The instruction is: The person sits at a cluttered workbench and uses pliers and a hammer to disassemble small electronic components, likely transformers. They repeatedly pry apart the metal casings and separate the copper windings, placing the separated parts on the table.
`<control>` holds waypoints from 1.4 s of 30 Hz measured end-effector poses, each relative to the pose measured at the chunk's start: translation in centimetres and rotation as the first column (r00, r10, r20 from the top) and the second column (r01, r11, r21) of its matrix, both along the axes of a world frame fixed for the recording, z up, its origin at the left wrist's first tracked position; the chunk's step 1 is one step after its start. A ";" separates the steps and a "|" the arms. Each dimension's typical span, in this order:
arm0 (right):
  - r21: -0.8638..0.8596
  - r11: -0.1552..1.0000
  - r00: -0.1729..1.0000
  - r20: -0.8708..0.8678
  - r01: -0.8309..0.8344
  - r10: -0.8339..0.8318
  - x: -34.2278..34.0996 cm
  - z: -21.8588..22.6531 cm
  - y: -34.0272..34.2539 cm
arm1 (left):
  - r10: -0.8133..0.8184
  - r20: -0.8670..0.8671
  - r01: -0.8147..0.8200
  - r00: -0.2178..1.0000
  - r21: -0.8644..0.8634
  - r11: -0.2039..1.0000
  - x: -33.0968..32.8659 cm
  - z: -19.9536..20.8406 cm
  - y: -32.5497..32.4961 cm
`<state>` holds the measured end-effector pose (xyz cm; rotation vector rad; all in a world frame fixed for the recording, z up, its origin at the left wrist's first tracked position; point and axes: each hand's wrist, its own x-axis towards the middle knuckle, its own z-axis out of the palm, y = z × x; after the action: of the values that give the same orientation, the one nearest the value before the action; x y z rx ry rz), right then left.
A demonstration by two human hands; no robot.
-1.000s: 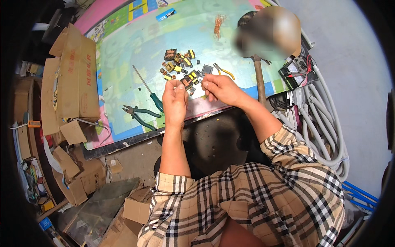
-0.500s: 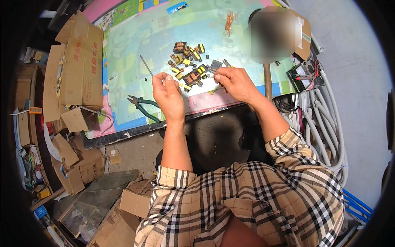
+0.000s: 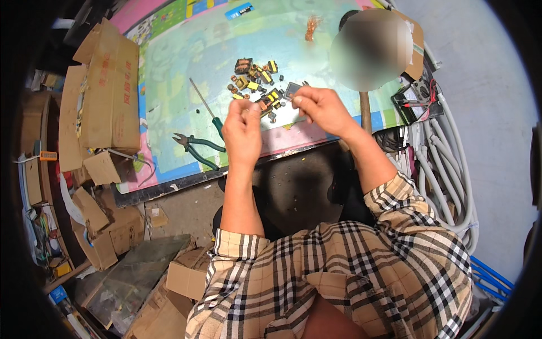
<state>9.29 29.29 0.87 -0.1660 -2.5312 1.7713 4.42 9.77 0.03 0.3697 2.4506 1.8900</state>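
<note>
My left hand [image 3: 243, 129] is at the near left side of a pile of small transformers and coils [image 3: 257, 79], black, yellow and copper coloured. Its fingers are curled together; what they grip, if anything, is hidden. My right hand [image 3: 323, 111] hovers at the pile's right side, thumb and fingers pinched, their contents too small to make out. A dark square frame-like part [image 3: 292, 90] is by its fingertips. Left of my left hand lies a screwdriver [image 3: 202, 98], its green handle partly behind the hand. Green-handled cutting pliers [image 3: 197, 147] lie nearby, jaws apart.
A hammer with a wooden handle [image 3: 366, 113] stands at the right, its head blurred. Behind it are a cardboard piece [image 3: 416, 48] and a meter with red leads [image 3: 420, 101]. A tall carton [image 3: 110, 90] borders the left. Copper wire [image 3: 311, 28] lies at the back.
My left hand has shifted right toward the pile, and the screwdriver's green handle now shows. My right hand has moved slightly, staying beside the square part.
</note>
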 end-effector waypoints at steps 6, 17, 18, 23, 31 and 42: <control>0.214 0.967 0.971 -0.164 -0.135 0.172 0.1 0.0 -1.7 | -0.138 -0.048 0.118 0.989 -0.301 0.946 1.4 -0.5 0.6; 0.393 0.899 0.961 -0.108 -0.194 0.255 0.6 -0.7 -0.3 | -0.362 0.137 0.379 0.922 -0.133 0.916 0.9 -0.4 0.6; 0.393 0.900 0.954 -0.145 -0.189 0.264 0.7 -0.5 -0.3 | -0.388 0.224 0.409 0.894 -0.056 0.911 0.6 -0.5 0.4; 0.497 0.858 0.937 -0.221 -0.130 0.270 1.0 -0.6 -0.8 | -0.345 0.295 0.374 0.891 -0.050 0.926 0.3 -0.9 0.3; 0.610 0.791 0.943 -0.238 -0.041 0.233 1.2 -0.3 -2.0 | -0.254 0.232 0.286 0.939 -0.116 0.951 0.2 -1.4 0.4; 0.562 0.816 0.947 -0.314 0.132 0.063 1.3 -1.6 -3.5 | -0.057 0.019 0.060 0.998 -0.225 0.972 1.3 -1.3 1.9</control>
<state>10.63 25.81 -0.77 0.0967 -2.6448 0.8424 5.72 11.65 -1.30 0.4138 2.5786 1.5638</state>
